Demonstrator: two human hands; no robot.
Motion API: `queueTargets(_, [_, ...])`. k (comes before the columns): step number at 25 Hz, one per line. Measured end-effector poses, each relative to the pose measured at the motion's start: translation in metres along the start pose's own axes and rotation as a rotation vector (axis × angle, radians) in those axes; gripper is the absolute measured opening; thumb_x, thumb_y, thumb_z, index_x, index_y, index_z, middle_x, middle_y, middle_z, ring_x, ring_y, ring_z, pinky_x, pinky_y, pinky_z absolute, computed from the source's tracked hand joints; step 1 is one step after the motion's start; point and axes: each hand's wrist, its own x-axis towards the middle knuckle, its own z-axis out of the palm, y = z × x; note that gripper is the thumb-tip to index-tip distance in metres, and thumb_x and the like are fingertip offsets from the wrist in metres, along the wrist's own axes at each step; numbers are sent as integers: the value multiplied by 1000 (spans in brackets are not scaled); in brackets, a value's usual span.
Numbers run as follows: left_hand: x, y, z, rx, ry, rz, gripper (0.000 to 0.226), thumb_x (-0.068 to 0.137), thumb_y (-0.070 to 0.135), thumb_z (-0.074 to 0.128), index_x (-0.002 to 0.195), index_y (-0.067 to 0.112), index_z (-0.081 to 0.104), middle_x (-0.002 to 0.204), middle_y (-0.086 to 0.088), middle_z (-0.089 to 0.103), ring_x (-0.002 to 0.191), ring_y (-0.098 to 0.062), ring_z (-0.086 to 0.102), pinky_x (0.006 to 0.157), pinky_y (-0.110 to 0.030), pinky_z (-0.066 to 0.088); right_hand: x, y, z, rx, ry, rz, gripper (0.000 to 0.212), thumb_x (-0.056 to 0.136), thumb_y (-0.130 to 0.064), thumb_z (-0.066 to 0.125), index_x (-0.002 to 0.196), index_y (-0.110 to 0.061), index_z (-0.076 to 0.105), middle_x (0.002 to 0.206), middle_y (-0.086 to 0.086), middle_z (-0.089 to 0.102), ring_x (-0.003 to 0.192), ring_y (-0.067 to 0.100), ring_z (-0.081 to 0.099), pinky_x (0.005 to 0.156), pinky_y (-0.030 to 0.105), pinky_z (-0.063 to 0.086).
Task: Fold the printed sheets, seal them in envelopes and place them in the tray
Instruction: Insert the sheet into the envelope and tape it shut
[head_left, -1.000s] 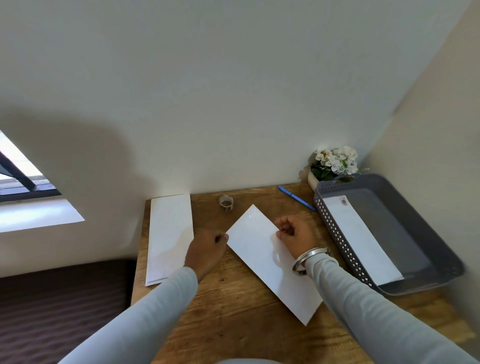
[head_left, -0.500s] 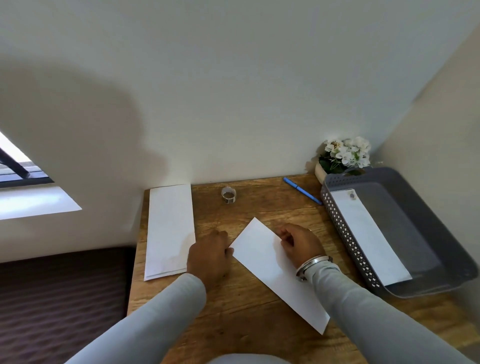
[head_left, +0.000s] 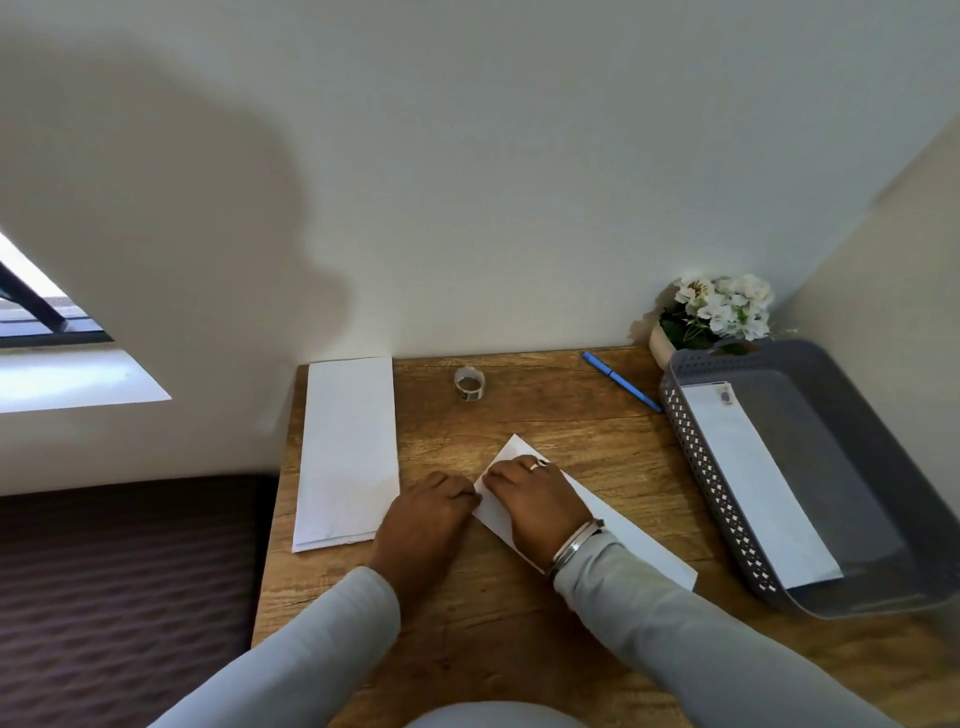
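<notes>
Both knuckles-up, left hand and right hand meet; each grip pinches the sheet.

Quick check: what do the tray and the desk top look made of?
Tray: looks like grey moulded plastic, matte, with a perforated lattice wall. Desk: wood or wood-look laminate, brown grain lines showing; which one I cannot tell.

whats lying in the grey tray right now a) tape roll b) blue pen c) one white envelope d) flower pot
C: a white envelope lies flat inside the grey tray, while the blue pen and tape roll lie on the desk.
</notes>
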Motion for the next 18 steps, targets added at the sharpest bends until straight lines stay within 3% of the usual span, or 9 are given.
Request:
queueTargets(3, [2, 1, 3, -30, 2, 0, 43, 97, 27, 62, 139, 19, 57, 139, -3, 59, 126, -22, 54, 104, -32, 45, -1, -7, 4, -34, -16, -6, 53, 92, -28, 55, 143, -14, 44, 148, 5, 44, 129, 30, 43, 104, 44, 39])
queueTargets(7, [2, -1, -1, 28, -5, 53, 41, 89, 24, 73, 129, 19, 66, 127, -2, 66, 114, -21, 61, 92, -31, 53, 13, 14, -7, -99, 53, 90, 58, 86, -12, 56, 142, -20, 45, 151, -1, 41, 134, 28, 41, 107, 45, 38])
queueTargets(10, [1, 1, -4, 23, -16, 29, 40, 92, 26, 69, 131, 19, 64, 130, -2, 64, 118, -21, 59, 96, -32, 51, 25, 27, -15, -107, 66, 154, 59, 84, -8, 55, 142, -23, 48, 152, -3, 42, 136, 26, 41, 110, 45, 36])
queueTargets(14, [2, 3, 0, 19, 14, 26, 42, 96, 29, 64, 137, 20, 59, 137, -2, 59, 124, -21, 54, 101, -33, 47, 15, 12, -11, -166, 14, 121, 61, 85, -12, 58, 144, -15, 43, 155, 4, 35, 142, 31, 29, 115, 49, 26])
queueTargets(18, [0, 1, 1, -1, 5, 4, 41, 86, 30, 77, 125, 20, 69, 123, -2, 68, 110, -20, 63, 91, -32, 54, -11, -7, 2, -158, -111, 16, 70, 91, -27, 58, 152, -13, 29, 161, 6, 25, 148, 33, 19, 117, 52, 18])
